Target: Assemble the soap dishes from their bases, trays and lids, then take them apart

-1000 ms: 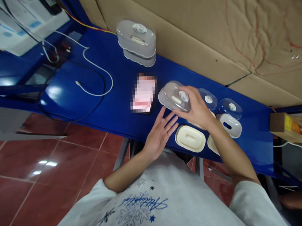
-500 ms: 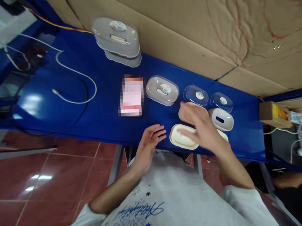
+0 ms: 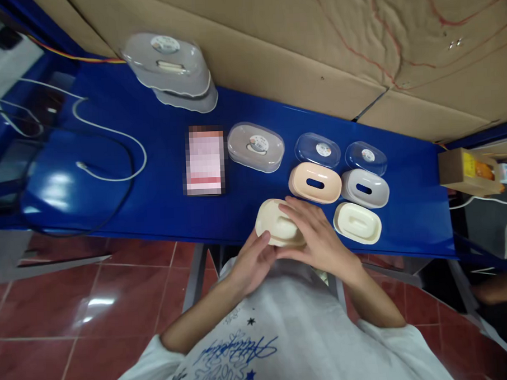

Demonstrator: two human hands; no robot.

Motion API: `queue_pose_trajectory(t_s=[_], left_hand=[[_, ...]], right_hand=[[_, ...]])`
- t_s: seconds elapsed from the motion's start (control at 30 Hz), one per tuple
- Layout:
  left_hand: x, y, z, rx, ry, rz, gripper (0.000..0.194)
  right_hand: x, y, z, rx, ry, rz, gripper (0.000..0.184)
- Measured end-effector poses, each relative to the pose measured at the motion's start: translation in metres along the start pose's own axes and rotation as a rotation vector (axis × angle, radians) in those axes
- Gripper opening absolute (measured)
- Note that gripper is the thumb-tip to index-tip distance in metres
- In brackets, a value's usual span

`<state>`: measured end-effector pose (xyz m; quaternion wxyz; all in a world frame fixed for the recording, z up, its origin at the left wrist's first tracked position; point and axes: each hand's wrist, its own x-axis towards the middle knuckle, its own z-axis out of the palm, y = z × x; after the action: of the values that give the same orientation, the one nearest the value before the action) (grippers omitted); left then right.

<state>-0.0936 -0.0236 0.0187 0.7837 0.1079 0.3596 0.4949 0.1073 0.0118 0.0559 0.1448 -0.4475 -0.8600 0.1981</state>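
Over the table's front edge, my left hand and my right hand are closed around a cream oval soap dish. The left thumb rests on its near-left rim, while the right fingers lie over its right side and raised middle. Just to the right lies a second cream soap dish with a raised ridge. Behind these are a peach oval tray and a pale grey oval tray, each with a slot. Two clear lids with round stickers lie farther back.
A closed grey soap box sits beside a pixelated flat rectangle. Stacked grey boxes stand against the cardboard wall. A white cable curls at left. A cardboard box is at far right.
My right hand has come down from over the trays and closed on the left cream dish, which is now nearer the left hand. My left hand has closed on it too. The view has shifted slightly.
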Motion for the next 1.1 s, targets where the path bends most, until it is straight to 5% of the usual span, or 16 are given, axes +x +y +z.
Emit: queue_pose_trajectory(t_s=[0.1, 0.3, 0.4, 0.6, 0.8, 0.9, 1.03, 1.1], left_hand=[[0.002, 0.002, 0.013, -0.158, 0.004, -0.091, 0.063], [0.01, 0.009, 0.02, -0.215, 0.067, -0.069, 0.064], [0.013, 0.008, 0.023, -0.222, 0.04, -0.078, 0.063], [0.017, 0.012, 0.03, -0.235, -0.042, -0.081, 0.06], [0.014, 0.012, 0.024, -0.168, -0.011, 0.003, 0.068], [0.011, 0.011, 0.016, 0.01, -0.033, 0.146, 0.066], [0.01, 0.031, 0.005, 0.516, -0.098, 0.411, 0.055], [0.014, 0.052, -0.004, 0.836, 0.012, 0.599, 0.056]], right_hand=[[0.011, 0.018, -0.006, 0.071, 0.059, -0.024, 0.075], [0.013, 0.067, -0.004, -0.224, 0.241, 0.097, 0.039], [0.007, 0.049, -0.004, -0.136, 0.299, 0.064, 0.045], [-0.002, -0.006, -0.006, -0.079, 0.166, -0.114, 0.07], [0.0, -0.005, 0.007, -0.117, 0.196, -0.111, 0.064], [0.0, 0.0, 0.016, -0.133, 0.22, -0.13, 0.058], [-0.003, 0.006, 0.031, -0.074, 0.329, -0.156, 0.066], [-0.005, 0.008, 0.038, -0.052, 0.373, -0.106, 0.066]])
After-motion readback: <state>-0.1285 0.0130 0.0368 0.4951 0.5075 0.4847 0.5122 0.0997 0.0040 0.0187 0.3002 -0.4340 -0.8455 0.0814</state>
